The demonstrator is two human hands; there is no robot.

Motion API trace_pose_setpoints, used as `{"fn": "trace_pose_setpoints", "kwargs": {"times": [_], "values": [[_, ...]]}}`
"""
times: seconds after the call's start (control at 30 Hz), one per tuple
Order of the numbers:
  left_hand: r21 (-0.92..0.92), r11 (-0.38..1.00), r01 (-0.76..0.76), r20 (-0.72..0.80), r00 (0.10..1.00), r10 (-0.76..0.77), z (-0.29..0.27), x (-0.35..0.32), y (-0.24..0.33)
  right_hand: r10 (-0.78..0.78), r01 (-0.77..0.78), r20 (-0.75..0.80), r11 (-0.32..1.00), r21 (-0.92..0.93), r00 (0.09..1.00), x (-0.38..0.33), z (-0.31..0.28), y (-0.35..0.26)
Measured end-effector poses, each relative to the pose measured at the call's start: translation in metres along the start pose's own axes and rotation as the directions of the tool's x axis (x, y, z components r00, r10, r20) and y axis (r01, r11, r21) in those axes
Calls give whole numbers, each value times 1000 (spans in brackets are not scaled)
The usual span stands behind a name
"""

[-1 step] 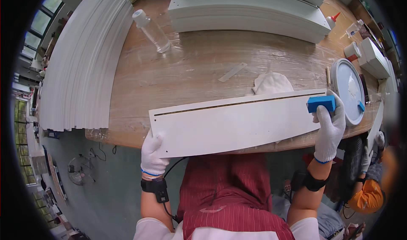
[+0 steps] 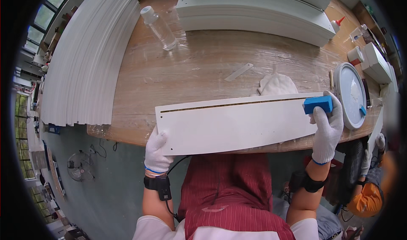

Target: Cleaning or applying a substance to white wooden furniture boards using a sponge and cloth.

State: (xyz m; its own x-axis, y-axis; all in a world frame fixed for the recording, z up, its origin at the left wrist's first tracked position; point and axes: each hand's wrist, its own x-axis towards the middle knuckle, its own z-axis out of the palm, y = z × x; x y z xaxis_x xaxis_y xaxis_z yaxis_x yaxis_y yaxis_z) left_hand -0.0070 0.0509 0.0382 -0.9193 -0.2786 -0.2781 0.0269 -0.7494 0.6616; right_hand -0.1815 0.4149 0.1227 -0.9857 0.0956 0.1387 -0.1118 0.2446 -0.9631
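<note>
Held over the near edge of the worktop (image 2: 190,76), toward its middle and right: a long white board (image 2: 233,126), with a dark groove along its far side and two small holes at its left end. Gripped at that left end by the gloved left hand (image 2: 158,150), thumb on top, fingers hidden underneath. At the board's other end, in the gloved right hand (image 2: 328,132), a blue block (image 2: 318,105), pinched between thumb and fingers at the end of the groove. Hard to tell whether touching the board with it, or also bearing the board's weight. Just beyond the board, a crumpled white cloth (image 2: 277,85), partly hidden. Farther in from the near edge, a small pale strip (image 2: 239,72), lying aslant. Near the right edge, a round pale lid (image 2: 349,93), with a small blue piece (image 2: 363,110) at its rim. Farther along that edge, a white tub (image 2: 355,55) and a white box (image 2: 376,64). Toward the far right corner, a bottle with a red nozzle (image 2: 335,26). Along the far edge, a stack of white panels (image 2: 254,16). Along the left edge, a row of long white strips (image 2: 85,66), reaching close to the near left corner. Between these piles, a clear bottle (image 2: 161,31), white-capped, standing. Past the near right corner, a co-worker in orange (image 2: 365,199).
</note>
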Motion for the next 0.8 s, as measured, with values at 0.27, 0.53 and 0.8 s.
{"fn": "trace_pose_setpoints", "kwargs": {"times": [0.27,0.53,0.8], "values": [[-199,979,53,135,990,-26,-4,-2,-10,-157,151,489,987,51,858,-34,143,-50],[-125,989,80,160,985,-59,24,-27,14,-246,376,695,926,-39,676,-56,242,-107],[-53,998,14,142,990,-6,34,-32,19,-253,404,612,907,-121,750,-47,217,-91]]}}
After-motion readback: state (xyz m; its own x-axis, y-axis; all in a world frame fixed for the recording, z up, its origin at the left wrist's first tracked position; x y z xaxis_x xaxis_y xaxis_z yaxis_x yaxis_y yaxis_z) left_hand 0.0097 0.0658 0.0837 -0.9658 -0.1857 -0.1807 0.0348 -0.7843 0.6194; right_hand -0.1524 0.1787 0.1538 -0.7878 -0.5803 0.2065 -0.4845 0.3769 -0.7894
